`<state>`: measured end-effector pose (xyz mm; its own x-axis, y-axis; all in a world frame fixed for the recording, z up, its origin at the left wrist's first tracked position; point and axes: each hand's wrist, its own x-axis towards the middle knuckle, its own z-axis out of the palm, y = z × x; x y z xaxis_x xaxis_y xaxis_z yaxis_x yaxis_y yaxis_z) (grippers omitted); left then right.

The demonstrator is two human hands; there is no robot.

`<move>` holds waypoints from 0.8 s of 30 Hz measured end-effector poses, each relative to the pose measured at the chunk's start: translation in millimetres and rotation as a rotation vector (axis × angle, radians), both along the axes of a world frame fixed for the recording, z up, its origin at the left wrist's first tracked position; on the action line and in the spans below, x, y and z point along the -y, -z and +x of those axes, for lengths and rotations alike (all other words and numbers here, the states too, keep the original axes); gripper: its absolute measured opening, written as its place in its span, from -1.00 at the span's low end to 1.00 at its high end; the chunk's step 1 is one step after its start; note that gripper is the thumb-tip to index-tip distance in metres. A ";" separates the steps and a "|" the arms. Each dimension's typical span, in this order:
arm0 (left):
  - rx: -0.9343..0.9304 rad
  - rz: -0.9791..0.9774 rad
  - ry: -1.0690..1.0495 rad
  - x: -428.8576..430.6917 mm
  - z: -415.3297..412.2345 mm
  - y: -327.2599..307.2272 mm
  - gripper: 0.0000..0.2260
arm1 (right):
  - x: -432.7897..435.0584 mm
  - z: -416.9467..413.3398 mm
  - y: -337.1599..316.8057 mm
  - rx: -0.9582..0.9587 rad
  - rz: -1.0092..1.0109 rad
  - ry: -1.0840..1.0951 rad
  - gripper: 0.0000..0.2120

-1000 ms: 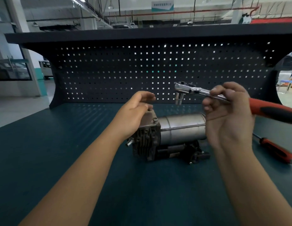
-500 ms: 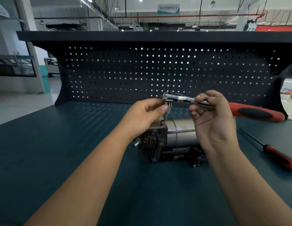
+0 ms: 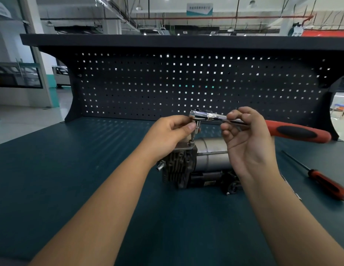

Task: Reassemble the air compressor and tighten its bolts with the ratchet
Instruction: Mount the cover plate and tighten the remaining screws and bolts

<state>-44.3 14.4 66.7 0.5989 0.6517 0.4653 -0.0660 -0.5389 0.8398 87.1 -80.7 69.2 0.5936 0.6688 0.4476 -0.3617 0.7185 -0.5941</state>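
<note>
Okay, the air compressor [image 3: 203, 166] sits on the bench [image 3: 71, 169] right in front of me, and it looks largely back together: the finned head is on the motor body and the cover plate [image 3: 183, 146] lies on top of it. So I'm into the tightening step. My right hand [image 3: 248, 143] has its fingers curled round the chrome shank of the ratchet [image 3: 282, 129], close to the head, with the red handle sticking out to the right. My left hand [image 3: 167, 135] pinches the bit [image 3: 196, 129] that hangs below the ratchet head, thumb and fingertips steering it, and its tip meets a bolt [image 3: 191, 143] at the corner of the plate nearest the motor body. That bolt stands proud of the plate, so I judge it isn't run down yet. Whether the tip is truly seated in the bolt head I can't tell from here, and any other bolts are hidden behind my left hand, so I can't say how many remain. A screwdriver [image 3: 328, 184] lies on the bench well off to the right, in nobody's grasp.
</note>
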 end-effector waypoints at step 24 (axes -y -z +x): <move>0.053 0.015 -0.008 1.4 4.9 0.3 -0.94 | -56.1 22.0 -5.0 -0.270 -0.098 -0.282 -0.78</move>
